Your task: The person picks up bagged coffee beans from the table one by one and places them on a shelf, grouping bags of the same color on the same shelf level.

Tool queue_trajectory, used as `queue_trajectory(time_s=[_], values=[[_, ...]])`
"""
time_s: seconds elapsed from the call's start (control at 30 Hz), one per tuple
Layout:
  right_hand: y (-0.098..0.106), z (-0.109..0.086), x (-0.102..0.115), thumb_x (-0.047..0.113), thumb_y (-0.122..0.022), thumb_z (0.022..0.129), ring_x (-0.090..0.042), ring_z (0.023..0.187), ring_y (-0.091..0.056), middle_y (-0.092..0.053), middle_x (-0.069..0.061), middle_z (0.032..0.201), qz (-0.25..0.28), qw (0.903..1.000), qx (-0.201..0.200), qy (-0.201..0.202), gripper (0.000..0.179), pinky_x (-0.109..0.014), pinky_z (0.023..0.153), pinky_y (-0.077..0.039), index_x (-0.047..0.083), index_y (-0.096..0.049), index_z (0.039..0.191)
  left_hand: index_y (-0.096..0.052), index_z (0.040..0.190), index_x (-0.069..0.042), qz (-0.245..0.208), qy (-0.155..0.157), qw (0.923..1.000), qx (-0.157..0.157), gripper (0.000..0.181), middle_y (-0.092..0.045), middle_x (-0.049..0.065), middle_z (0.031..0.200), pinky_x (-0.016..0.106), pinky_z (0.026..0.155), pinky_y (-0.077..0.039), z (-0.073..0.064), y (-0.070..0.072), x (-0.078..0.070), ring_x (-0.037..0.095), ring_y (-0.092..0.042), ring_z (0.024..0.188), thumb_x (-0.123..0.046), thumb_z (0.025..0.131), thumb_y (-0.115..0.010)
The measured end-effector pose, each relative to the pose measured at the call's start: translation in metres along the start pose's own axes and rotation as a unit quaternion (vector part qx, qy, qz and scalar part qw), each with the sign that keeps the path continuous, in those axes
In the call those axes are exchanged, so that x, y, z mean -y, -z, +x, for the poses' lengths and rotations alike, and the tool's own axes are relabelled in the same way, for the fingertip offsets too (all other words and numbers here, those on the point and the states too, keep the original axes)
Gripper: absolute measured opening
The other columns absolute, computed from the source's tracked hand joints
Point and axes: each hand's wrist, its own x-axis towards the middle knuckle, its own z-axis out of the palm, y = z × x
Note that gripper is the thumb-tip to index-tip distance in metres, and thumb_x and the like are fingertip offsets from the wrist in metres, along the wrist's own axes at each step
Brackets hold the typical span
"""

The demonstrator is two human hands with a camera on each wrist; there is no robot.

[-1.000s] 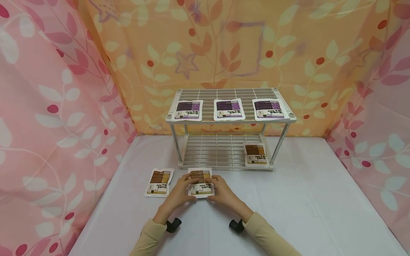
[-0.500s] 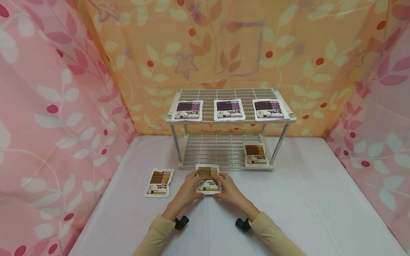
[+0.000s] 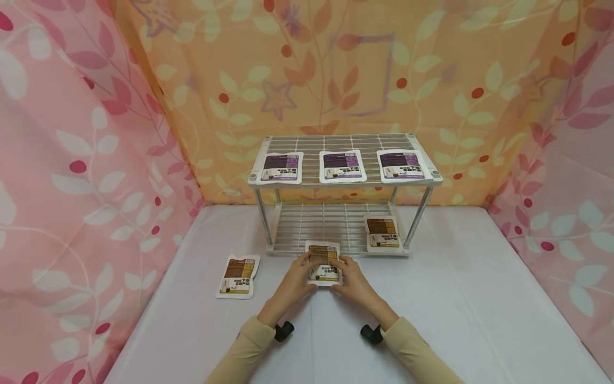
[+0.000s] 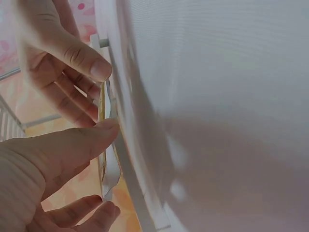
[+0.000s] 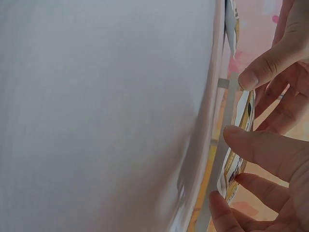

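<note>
A flat white pouch with a brown and yellow label (image 3: 323,273) is held by both hands just in front of the rack's lower shelf, its far edge over the shelf's front rim. My left hand (image 3: 296,278) grips the left side, and my right hand (image 3: 356,281) grips the right side. In the left wrist view the pouch (image 4: 112,166) appears edge-on, thumbs at its near edge and fingers behind. The right wrist view gives the same pouch (image 5: 237,162) between thumbs and fingers, raised off the white cloth.
The white two-tier wire rack (image 3: 321,226) stands at the back of the table (image 3: 460,298). Three purple-labelled pouches (image 3: 342,166) lie along its top. Another brown pouch (image 3: 382,233) sits on the lower shelf's right end. One more brown pouch (image 3: 238,277) lies on the table at left.
Both hands have carried the brown pouch up from the table, to the right and toward the rack. The other pouches have stayed in place.
</note>
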Motion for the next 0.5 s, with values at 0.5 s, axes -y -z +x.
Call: queue_trajectory(time_s=[0.5], values=[[0.015, 0.007, -0.01, 0.005, -0.077, 0.072, -0.048, 0.12, -0.042, -0.04, -0.031, 0.134, -0.018, 0.9967, 0.0, -0.079, 0.06, -0.056, 0.096, -0.04, -0.004, -0.053, 0.126, -0.052, 0.13, -0.007, -0.026, -0.015, 0.9995, 0.004, 0.059, -0.033, 0.022, 0.144, 0.046, 0.092, -0.047, 0.029, -0.015, -0.002, 0.04, -0.039, 0.128, -0.002, 0.075, -0.074]])
